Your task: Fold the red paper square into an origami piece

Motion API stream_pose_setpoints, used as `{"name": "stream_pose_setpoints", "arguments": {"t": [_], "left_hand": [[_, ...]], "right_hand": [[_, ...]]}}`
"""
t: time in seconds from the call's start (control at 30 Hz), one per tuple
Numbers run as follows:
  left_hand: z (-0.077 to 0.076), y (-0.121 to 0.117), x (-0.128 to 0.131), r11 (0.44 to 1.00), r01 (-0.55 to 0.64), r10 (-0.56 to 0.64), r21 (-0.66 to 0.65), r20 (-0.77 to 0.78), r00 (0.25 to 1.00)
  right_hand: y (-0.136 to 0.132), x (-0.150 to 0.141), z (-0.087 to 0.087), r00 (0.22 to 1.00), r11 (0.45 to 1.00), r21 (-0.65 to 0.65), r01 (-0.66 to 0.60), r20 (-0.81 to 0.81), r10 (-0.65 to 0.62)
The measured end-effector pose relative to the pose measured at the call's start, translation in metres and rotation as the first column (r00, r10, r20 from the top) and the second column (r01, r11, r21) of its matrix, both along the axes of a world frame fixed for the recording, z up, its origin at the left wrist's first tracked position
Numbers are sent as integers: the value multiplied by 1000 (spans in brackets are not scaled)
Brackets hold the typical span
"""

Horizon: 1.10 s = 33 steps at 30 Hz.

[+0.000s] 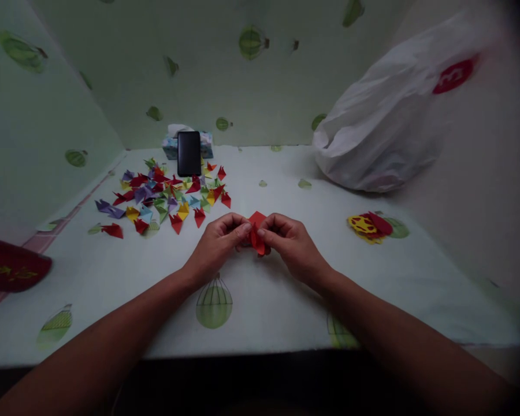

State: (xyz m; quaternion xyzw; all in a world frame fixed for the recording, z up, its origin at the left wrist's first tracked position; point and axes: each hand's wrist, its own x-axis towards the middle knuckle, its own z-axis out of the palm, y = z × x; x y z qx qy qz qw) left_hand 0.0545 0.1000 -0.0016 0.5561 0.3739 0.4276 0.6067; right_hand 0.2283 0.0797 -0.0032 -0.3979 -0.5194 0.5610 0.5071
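Note:
A small red piece of folded paper (258, 221) is held over the middle of the table, its pointed corner facing away from me. My left hand (225, 234) pinches its left side between thumb and fingers. On the other side, my right hand (288, 240) grips the paper the same way. Both thumbs lie on top, and some of the fingers are hidden behind the paper. To the left spreads a pile of folded paper cranes (173, 199) in red, yellow, green, blue and purple.
Behind the pile, a black phone (189, 153) leans against a patterned tissue box (170, 148). A white plastic bag (372, 127) stands at the back right. Yellow and red cut-out pieces (366, 225) lie on the right. A dark red object (15, 266) sits at the left edge.

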Motion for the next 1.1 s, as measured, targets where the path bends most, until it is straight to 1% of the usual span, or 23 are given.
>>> {"name": "stream_pose_setpoints", "arguments": {"t": [0.13, 0.47, 0.87, 1.1], "left_hand": [[1, 0, 0, 1000, -18, 18, 4, -17, 1000], [7, -2, 2, 999, -50, 51, 12, -91, 995], [1, -2, 3, 1000, -22, 21, -23, -14, 1000], [5, -3, 1, 1000, 16, -17, -13, -76, 997]], "right_hand": [[0, 0, 0, 1000, 1000, -4, 3, 4, -3], [-1, -1, 1, 998, 999, 10, -45, 32, 45], [-3, 0, 5, 982, 998, 42, -37, 185, 28], [-4, 2, 8, 965, 998, 50, -49, 258, 35]]}}
